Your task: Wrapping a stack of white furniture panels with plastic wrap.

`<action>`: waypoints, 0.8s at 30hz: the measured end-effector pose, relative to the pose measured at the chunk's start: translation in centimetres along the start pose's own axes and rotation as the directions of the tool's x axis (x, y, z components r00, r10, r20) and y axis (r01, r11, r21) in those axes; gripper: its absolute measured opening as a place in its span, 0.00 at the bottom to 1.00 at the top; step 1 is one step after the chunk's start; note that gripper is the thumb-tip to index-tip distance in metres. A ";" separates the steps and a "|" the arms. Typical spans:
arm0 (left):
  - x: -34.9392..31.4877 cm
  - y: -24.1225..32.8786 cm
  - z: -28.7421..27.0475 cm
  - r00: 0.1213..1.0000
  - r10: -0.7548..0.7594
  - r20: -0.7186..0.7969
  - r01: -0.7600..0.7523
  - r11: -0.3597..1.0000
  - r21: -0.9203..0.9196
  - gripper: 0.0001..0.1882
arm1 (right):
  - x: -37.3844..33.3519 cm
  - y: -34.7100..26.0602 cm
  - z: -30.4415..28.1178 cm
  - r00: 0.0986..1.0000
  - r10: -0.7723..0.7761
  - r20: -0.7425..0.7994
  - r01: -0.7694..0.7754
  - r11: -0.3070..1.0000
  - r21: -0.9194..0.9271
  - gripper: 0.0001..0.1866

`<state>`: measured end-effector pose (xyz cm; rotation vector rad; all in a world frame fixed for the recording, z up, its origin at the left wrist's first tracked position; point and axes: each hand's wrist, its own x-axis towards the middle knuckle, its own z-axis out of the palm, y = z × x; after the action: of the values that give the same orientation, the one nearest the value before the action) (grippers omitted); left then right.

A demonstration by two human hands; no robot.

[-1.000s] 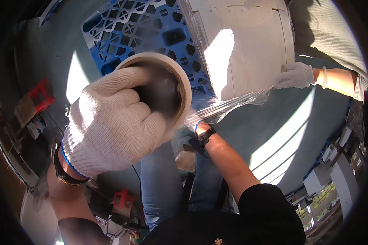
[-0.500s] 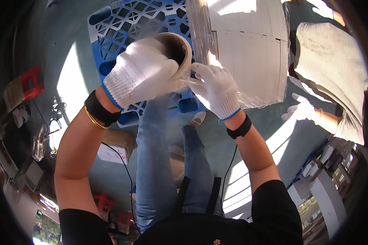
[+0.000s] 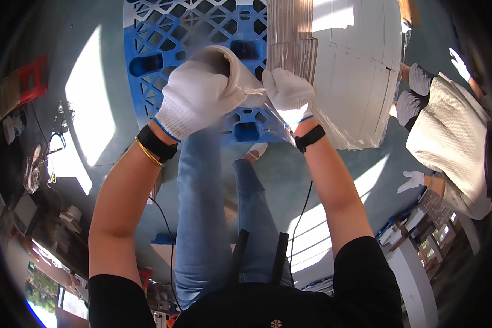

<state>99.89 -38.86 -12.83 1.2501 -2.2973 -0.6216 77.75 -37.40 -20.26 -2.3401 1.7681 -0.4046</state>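
Observation:
A thick roll of clear stretch film (image 3: 243, 74) with a hollow core is in my left hand (image 3: 194, 98), whose white-gloved fingers wrap round its near side. To its right, my right hand (image 3: 288, 95), also gloved, is closed on the loose film (image 3: 263, 99) that comes off the roll. The strand runs on from there, gathered and creased, past my right wrist. Beside that hand stands a stack of flat white boards (image 3: 355, 71), with film clinging to its near edge and corner. Both hands are above the near part of a blue plastic pallet (image 3: 139, 41).
At the right, a co-worker in a light apron (image 3: 448, 142) and white gloves bends near the stack. A red stool (image 3: 34, 76) stands at the left. A thin black cable (image 3: 168, 224) hangs beside my left leg, another beside my right.
My right hand's fingers have closed on the film, and the film stretches taut below it. The roll sits a little farther right. In view, the co-worker appears farther right and lower.

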 end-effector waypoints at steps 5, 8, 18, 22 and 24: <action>-2.7 -1.1 -0.2 0.978 -0.203 -0.051 0.204 0.979 0.025 0.18 | -0.7 0.1 0.4 0.986 -0.118 -0.121 0.117 0.993 -0.012 0.15; -5.2 -3.3 0.1 0.953 -0.293 -0.079 0.294 0.956 -0.005 0.17 | -0.3 0.8 0.2 0.976 -0.042 -0.215 0.045 0.999 0.012 0.15; -14.9 -11.3 0.4 0.236 -0.966 0.105 0.931 0.195 -0.308 0.29 | -0.8 0.9 0.6 0.979 0.127 -0.159 -0.112 0.989 0.096 0.16; -18.6 -13.7 -1.0 0.110 -0.990 0.085 0.879 0.057 -0.473 0.30 | -0.5 1.4 1.1 0.962 0.096 -0.254 -0.074 0.993 0.095 0.17; -19.8 -14.4 -2.4 0.075 -0.995 0.072 0.878 0.032 -0.478 0.29 | -0.7 1.1 0.8 0.967 0.134 -0.216 -0.111 0.987 0.114 0.17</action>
<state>120.39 -29.32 -22.66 2.3755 -0.5723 -1.1452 76.82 -37.01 -21.46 -2.1747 1.9273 -0.7444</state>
